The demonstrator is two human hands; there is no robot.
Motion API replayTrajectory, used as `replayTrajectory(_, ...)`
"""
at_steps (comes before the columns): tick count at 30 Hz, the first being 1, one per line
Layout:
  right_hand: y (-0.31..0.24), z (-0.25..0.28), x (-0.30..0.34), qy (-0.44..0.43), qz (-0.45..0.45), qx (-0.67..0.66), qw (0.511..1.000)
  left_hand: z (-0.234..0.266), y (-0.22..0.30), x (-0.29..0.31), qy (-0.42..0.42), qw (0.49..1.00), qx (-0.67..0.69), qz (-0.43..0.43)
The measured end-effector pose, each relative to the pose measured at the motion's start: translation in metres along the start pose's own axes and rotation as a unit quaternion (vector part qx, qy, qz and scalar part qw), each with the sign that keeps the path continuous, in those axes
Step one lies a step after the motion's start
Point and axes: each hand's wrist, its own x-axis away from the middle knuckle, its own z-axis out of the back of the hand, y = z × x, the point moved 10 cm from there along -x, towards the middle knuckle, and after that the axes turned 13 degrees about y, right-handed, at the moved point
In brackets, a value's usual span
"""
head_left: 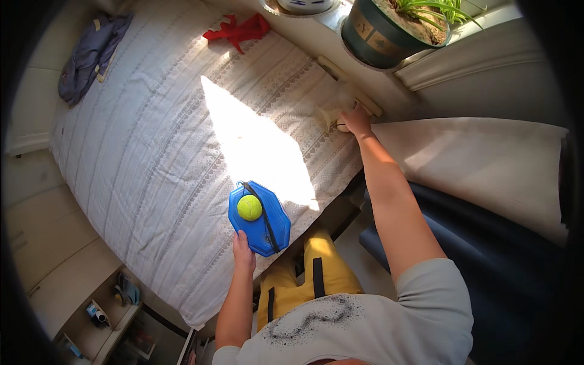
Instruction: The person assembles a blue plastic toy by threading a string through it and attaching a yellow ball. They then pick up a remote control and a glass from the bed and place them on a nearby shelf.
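Note:
My left hand grips the near-left edge of a blue tennis trainer base, with the thumb on top. A yellow-green tennis ball rests on that base, and a black elastic strap runs lengthwise across it beside the ball. Stretched out to the far right, my right hand is closed at the bed's edge near the wall. Against its fingers is a small pale, rounded thing with a dark line on it. Its kind cannot be made out, as the fingers partly cover it.
The bed carries a patterned pale cover with a bright sunlit patch. Red cloth and a dark grey garment lie at its far side. A potted plant stands on the sill; open shelves are at lower left.

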Motion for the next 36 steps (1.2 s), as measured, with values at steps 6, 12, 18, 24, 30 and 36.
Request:
replayTrajectory(6,0.031,-0.063,-0.057,-0.014,-0.036,0.022,0.999,-0.026,-0.004,0.001,0.0,1.0,0.002,0.013)
replayTrajectory(12,-0.019,-0.025,-0.014,-0.034,0.031,-0.081,0.996,-0.034,-0.002,0.011,0.012,0.999,0.025,0.024)
replayTrajectory(18,-0.065,-0.079,0.037,-0.137,0.222,0.061,0.964,-0.037,0.009,0.016,0.027,0.999,0.034,0.023)
replayTrajectory(24,-0.087,-0.001,-0.083,0.284,0.269,0.06,0.919,-0.024,0.007,0.022,0.059,0.997,0.039,0.035)
replayTrajectory(30,-0.075,-0.062,-0.134,0.113,0.186,0.237,0.947,-0.027,-0.016,0.032,0.076,0.994,0.045,0.059)
replayTrajectory(36,-0.078,-0.065,-0.132,0.061,0.152,0.193,0.967,-0.027,-0.02,0.034,0.076,0.994,0.03,0.071)
